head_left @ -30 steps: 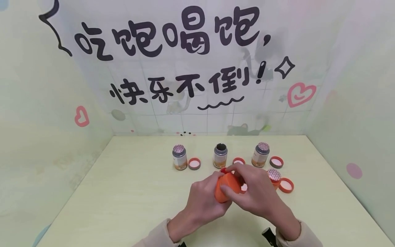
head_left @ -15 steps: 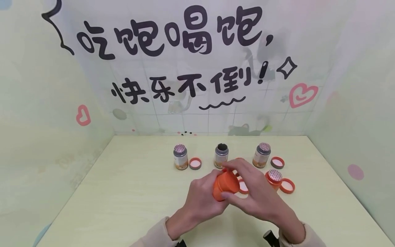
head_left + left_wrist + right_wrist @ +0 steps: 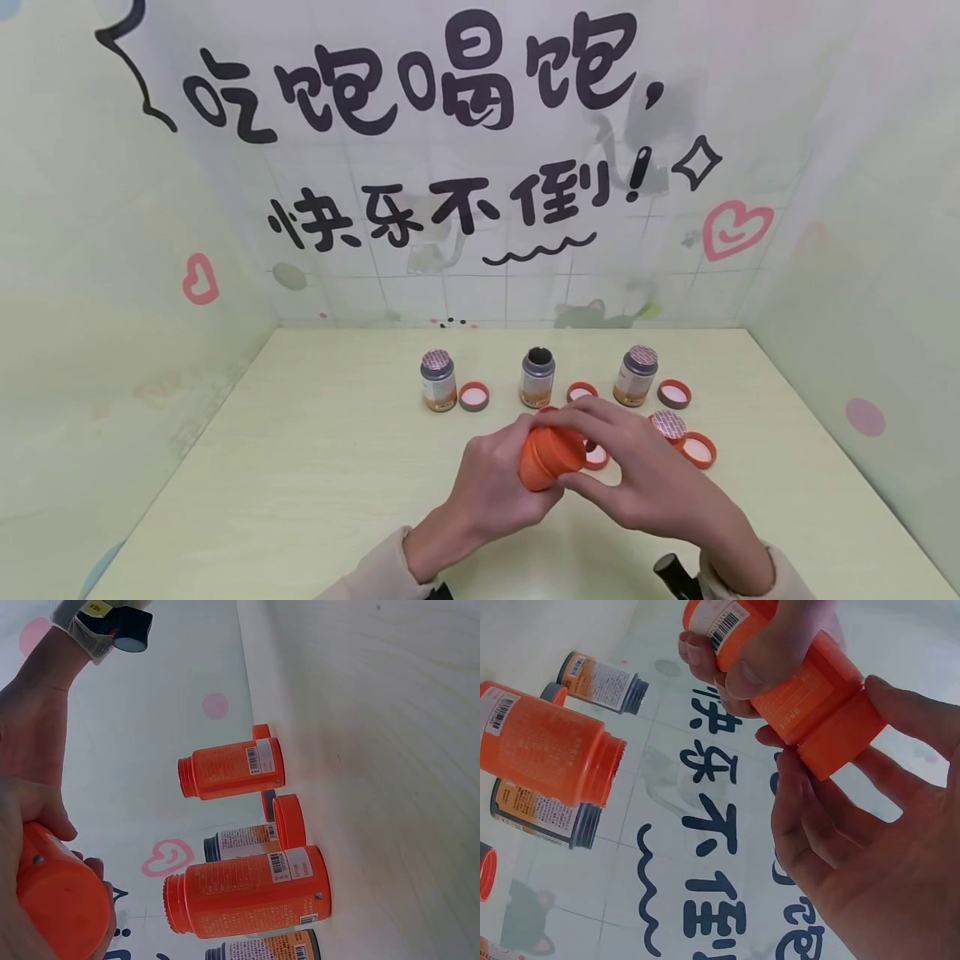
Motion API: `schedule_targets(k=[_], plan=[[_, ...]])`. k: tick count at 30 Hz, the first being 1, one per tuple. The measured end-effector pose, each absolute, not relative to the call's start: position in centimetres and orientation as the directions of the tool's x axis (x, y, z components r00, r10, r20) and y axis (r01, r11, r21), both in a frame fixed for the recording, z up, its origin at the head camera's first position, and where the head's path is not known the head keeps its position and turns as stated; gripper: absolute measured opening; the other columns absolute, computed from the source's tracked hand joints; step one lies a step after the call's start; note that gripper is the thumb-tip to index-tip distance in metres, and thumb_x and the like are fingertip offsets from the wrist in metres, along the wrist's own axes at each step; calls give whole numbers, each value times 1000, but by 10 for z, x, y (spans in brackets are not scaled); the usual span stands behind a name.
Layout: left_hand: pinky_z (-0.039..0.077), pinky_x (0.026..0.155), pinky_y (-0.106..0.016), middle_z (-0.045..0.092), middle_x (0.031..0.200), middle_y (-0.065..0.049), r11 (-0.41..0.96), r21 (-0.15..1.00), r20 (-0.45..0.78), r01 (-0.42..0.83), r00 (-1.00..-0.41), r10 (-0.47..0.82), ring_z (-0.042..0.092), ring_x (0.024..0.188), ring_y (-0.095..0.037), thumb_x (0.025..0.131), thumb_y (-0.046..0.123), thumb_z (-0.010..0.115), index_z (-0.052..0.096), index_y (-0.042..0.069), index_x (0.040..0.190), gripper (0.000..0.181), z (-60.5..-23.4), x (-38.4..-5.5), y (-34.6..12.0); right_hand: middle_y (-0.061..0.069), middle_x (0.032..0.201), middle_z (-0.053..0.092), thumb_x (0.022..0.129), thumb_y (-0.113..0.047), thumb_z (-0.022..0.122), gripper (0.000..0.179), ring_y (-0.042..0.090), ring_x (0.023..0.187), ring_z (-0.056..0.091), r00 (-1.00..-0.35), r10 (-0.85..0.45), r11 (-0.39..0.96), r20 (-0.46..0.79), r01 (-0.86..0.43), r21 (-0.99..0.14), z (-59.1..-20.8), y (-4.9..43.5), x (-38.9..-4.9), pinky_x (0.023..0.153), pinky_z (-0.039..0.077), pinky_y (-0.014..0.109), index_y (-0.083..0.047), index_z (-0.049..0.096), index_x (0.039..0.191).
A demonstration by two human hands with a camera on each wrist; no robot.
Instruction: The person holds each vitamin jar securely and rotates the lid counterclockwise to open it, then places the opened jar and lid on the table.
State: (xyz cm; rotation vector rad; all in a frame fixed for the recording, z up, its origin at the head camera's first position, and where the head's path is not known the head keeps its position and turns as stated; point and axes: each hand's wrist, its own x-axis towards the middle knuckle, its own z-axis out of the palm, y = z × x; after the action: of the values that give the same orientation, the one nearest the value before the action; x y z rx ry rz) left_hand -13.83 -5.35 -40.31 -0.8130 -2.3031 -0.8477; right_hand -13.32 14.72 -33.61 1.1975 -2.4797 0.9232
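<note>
In the head view my left hand (image 3: 498,471) grips an orange bottle (image 3: 534,468), held tilted above the table. An orange cap (image 3: 844,736) sits on the bottle's mouth. My right hand (image 3: 648,471) pinches that cap, thumb on one side and fingertips on the other, as the right wrist view shows. Just beyond the hands stands another orange bottle (image 3: 247,892), uncapped and mostly hidden in the head view. A further orange bottle (image 3: 669,429) with a foil seal stands to the right of them.
Along the back stand three grey-necked bottles: left (image 3: 438,383) and right (image 3: 636,379) have foil seals, while the middle bottle (image 3: 537,379) has a dark open mouth. Several caps lie among them, such as one cap (image 3: 473,397) by the left bottle and another (image 3: 698,451) at right.
My right hand's fingers have shifted around the cap, and its wrist has swung a little to the right. My left hand keeps its grip on the bottle, almost in place.
</note>
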Motion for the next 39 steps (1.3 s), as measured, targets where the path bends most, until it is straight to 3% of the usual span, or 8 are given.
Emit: schedule_targets(k=[4,8,15,18,27,31,35,39], plan=[[48,61,-11,68,85,8,591,400,659,700,-668,346,59,65,-2,71,26,82,56,15,113,51,-403,-139,-54,-20,128,57,84,-14,77,59,-1,112,56,-600,-651,422,465,-795,-435,-334,148,-133,89,53,24,-33,57,136],[47,59,-10,67,85,7,600,390,656,698,-668,351,59,64,-2,70,27,82,56,13,113,52,-401,-139,-55,-20,130,55,84,-25,79,60,-1,115,55,-635,-616,458,467,-771,-443,-334,143,-131,92,53,26,-34,54,138],[49,62,-10,69,89,8,625,371,635,687,-679,369,60,66,-1,71,27,82,58,16,112,49,-399,-137,-53,-20,82,56,85,-37,76,24,1,70,52,-808,-374,623,455,-583,-522,-339,132,-129,60,47,19,-31,64,106],[47,60,-9,67,85,8,622,370,645,690,-673,362,57,63,0,70,25,81,58,15,110,48,-400,-138,-54,-19,85,57,85,-33,77,26,2,70,52,-766,-416,602,491,-636,-483,-340,133,-128,61,46,18,-30,68,109],[45,58,-9,65,80,7,562,428,661,708,-669,339,56,63,-1,68,23,82,57,12,110,50,-400,-140,-57,-9,135,59,84,-14,78,64,7,116,60,-595,-624,345,506,-791,-505,-329,143,-130,97,50,23,-21,51,142],[48,61,-11,68,86,8,593,412,644,692,-681,347,59,66,-2,70,27,83,58,14,112,51,-400,-139,-57,-10,127,63,84,-30,79,60,6,107,64,-722,-499,448,479,-688,-570,-333,137,-128,87,55,24,-25,52,137],[52,63,-14,70,90,8,659,323,639,680,-670,378,62,67,-3,70,30,83,58,17,111,50,-400,-138,-57,-13,78,65,87,-44,73,27,4,68,60,-890,-282,595,359,-456,-662,-339,128,-128,60,52,23,-25,64,103],[51,60,-13,69,88,8,686,263,654,678,-648,390,60,64,-2,69,31,83,59,16,110,50,-401,-138,-58,-15,64,57,87,-45,72,21,3,58,54,-907,-271,635,324,-421,-648,-341,127,-128,54,46,21,-26,65,92]])
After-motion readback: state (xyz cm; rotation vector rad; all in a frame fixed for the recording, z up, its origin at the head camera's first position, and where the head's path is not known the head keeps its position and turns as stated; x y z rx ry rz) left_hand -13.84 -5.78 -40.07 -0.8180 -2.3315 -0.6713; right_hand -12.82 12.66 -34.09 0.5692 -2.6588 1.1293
